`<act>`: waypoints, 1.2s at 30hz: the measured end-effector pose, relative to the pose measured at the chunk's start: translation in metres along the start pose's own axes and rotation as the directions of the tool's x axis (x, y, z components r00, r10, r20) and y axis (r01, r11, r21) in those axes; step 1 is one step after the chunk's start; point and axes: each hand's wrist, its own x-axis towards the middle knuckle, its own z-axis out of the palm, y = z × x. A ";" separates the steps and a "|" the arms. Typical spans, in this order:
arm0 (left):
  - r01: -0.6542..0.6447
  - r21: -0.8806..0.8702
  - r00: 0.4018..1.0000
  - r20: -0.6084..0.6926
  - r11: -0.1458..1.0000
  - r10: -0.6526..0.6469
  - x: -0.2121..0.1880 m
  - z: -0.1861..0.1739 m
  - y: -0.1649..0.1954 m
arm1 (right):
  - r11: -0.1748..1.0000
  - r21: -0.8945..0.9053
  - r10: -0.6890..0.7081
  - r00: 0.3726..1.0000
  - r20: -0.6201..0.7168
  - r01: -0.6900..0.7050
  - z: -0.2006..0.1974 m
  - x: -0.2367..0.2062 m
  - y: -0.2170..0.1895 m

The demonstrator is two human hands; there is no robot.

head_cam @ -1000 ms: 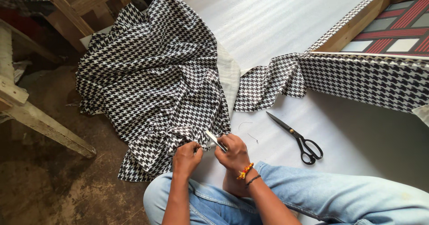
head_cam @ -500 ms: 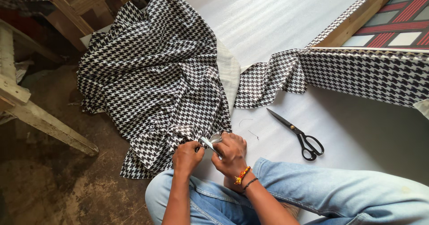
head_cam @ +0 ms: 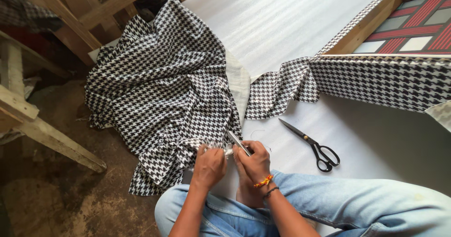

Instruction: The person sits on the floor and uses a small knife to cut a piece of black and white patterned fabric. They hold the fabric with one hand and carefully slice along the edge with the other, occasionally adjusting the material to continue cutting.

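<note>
- Head view, near the hands: left hand [head_cam: 209, 167] closed in a grip on a bunched edge of the black-and-white checked cloth [head_cam: 164, 96]; right hand [head_cam: 253, 161] just beside it, closed in a grip on a thin metal blade [head_cam: 238, 143] whose tip slants up and left against the same edge; orange and dark bands on the right wrist; blue jeans [head_cam: 357, 204] on the folded legs below both hands.
- Head view, the cloth: heaped in folds left of the hands, spilling from the white sheet [head_cam: 282, 25] onto the dirt floor [head_cam: 61, 204]; pale lining showing along its right edge.
- Head view, round about: black-handled scissors [head_cam: 312, 144] lying closed on the white sheet, right of the hands and apart from them; cloth-covered wooden frame [head_cam: 390, 79] at upper right, a loose flap hanging from its corner; bare wooden frame [head_cam: 42, 124] at left.
</note>
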 end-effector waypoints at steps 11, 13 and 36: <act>0.468 -0.294 0.884 0.147 0.833 -0.444 0.003 0.000 -0.016 | 0.962 0.234 0.139 0.990 0.031 -0.143 0.015 0.002 -0.011; 0.519 -0.236 0.851 0.234 0.821 -0.470 0.007 -0.006 -0.010 | 0.879 0.399 0.216 0.963 0.161 -0.263 0.018 0.005 -0.009; 0.475 -0.300 0.880 0.144 0.828 -0.452 -0.018 -0.002 -0.023 | 0.957 -0.117 -0.247 0.959 0.140 0.264 0.013 -0.025 -0.019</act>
